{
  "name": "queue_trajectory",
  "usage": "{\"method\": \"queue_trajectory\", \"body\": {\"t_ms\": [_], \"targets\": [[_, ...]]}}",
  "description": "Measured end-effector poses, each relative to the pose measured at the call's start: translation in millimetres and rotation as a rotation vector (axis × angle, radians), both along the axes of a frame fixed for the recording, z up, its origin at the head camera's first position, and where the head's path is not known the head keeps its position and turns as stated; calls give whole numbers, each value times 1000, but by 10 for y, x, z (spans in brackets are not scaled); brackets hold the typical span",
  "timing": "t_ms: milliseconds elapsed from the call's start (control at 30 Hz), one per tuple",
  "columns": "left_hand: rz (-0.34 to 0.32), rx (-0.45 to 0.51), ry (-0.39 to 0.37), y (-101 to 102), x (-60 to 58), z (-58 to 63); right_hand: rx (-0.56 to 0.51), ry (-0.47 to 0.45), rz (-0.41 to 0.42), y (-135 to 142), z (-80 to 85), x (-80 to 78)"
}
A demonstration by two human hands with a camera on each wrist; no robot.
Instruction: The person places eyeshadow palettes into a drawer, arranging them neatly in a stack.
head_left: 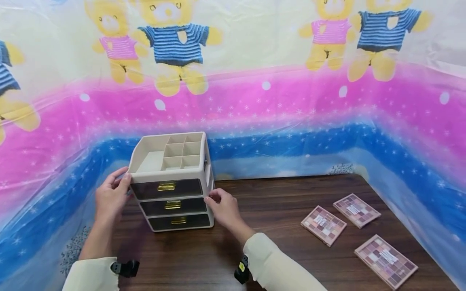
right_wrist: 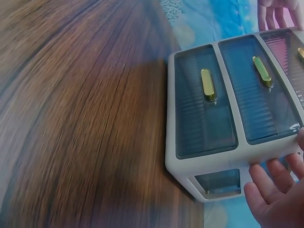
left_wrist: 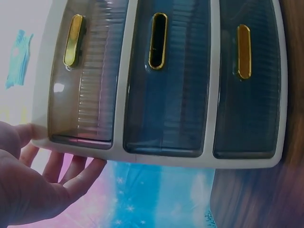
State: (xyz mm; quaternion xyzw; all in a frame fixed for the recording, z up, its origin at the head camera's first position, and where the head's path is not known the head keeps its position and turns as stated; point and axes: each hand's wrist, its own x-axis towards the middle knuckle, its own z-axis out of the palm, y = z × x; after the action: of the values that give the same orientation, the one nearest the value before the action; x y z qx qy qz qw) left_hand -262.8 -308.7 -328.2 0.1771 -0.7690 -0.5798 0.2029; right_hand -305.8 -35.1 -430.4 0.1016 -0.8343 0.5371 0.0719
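Note:
A cream desktop drawer organizer [head_left: 167,175] stands on the table, with three dark see-through drawers and gold handles. All three drawers are pushed in. Its open top has one large compartment and several small ones. My left hand [head_left: 111,196] holds its upper left side, thumb at the front edge and fingers along the side wall; the left wrist view shows this hand [left_wrist: 42,180] at the top drawer's end. On the opposite side, my right hand [head_left: 225,208] grips the frame near the middle drawer. In the right wrist view its fingers [right_wrist: 273,180] lie against the side.
Three makeup palettes, a small one [head_left: 323,225], another behind it [head_left: 356,210] and a larger one [head_left: 386,260], lie on the right of the dark wood table [head_left: 269,226]. A printed bear curtain [head_left: 240,101] surrounds the table's back and sides.

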Motion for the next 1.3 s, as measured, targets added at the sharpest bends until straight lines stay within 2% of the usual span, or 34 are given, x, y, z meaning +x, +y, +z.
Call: {"method": "queue_trajectory", "body": {"t_ms": [300, 667, 1300], "targets": [[-103, -118, 32, 179, 121, -8, -27, -4, 19, 276, 6, 76], [-175, -222, 100, 448, 131, -69, 8, -14, 3, 654, 14, 134], [-301, -191, 167, 975, 74, -154, 50, 2, -93, 1314, -15, 232]]}}
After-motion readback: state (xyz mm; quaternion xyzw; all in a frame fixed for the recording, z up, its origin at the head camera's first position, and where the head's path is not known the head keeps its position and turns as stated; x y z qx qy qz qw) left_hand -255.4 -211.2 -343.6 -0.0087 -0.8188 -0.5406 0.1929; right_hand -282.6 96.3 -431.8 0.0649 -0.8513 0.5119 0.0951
